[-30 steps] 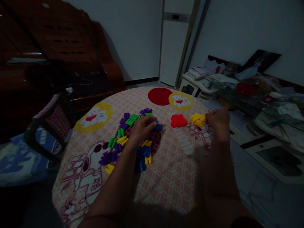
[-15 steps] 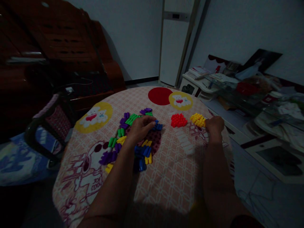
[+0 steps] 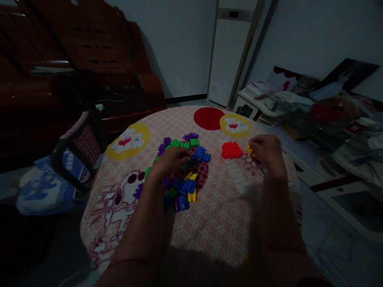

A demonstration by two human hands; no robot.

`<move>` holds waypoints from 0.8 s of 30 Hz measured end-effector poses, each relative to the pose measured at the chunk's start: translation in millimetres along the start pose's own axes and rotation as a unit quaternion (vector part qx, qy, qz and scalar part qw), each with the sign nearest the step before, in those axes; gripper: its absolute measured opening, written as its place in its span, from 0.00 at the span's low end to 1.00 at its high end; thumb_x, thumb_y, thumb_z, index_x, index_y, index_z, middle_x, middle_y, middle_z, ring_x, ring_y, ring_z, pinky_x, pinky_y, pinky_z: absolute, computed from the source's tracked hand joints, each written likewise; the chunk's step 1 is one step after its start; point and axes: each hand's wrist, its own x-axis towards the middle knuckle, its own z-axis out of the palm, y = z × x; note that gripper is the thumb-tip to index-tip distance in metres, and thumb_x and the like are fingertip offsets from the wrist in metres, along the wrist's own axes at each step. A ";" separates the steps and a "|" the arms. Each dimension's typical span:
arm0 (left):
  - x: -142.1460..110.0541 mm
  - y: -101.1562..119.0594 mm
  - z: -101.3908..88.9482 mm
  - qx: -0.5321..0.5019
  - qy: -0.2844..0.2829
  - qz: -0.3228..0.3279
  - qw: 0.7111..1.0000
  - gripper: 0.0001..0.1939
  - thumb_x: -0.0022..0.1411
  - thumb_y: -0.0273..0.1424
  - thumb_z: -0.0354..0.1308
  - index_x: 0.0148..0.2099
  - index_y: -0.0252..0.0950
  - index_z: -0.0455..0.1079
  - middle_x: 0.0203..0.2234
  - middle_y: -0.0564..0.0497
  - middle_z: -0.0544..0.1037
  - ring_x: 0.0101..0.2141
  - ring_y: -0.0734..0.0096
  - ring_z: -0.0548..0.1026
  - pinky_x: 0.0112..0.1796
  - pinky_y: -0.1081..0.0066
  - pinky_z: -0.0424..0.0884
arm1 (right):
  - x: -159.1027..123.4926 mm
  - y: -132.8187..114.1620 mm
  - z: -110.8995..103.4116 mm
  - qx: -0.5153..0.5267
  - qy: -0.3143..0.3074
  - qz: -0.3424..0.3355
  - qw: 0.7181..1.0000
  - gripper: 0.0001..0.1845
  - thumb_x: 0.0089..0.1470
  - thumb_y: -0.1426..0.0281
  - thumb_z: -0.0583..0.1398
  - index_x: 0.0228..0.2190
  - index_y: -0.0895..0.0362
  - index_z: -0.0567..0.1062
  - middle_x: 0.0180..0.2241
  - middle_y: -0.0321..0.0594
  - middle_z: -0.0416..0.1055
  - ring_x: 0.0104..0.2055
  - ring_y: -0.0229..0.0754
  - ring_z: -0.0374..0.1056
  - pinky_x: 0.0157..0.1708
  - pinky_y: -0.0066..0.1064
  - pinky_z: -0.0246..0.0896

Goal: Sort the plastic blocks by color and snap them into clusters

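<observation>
Loose plastic building blocks in several colours lie heaped on the round table. My left hand [image 3: 173, 160] is over this heap, fingers drawn together and pointing right; whatever they pinch is hidden. Around it are green blocks [image 3: 180, 144], blue blocks [image 3: 201, 154], purple blocks [image 3: 164, 145] and yellow blocks [image 3: 192, 195]. On the right, my right hand [image 3: 267, 150] is curled over a tight cluster of yellow blocks [image 3: 250, 150], covering most of it. A compact group of red blocks [image 3: 231, 150] sits just left of that hand, apart from it.
A patterned cloth [image 3: 215, 211] covers the table. Behind stand a wooden sofa [image 3: 104, 56] and a tall white cabinet-like unit [image 3: 229, 56]. At left is a dark-framed chair [image 3: 70, 151]. A cluttered glass-topped stand [image 3: 302, 115] runs along the right wall.
My left hand has drawn back slightly from the blue blocks. My right hand has moved from the yellow cluster's right edge to over it. The whole view has shifted a little.
</observation>
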 end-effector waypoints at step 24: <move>-0.4 8.4 -6.3 -0.053 0.069 -0.026 0.996 0.19 0.58 0.44 0.58 0.42 0.34 0.79 0.28 0.48 0.82 0.28 0.65 0.76 0.29 0.71 0.68 | -17.1 -64.8 41.3 0.233 -0.224 -0.207 0.923 0.02 0.51 0.73 0.63 0.28 0.59 0.77 0.28 0.33 0.73 0.31 0.35 0.67 0.33 0.26 0.57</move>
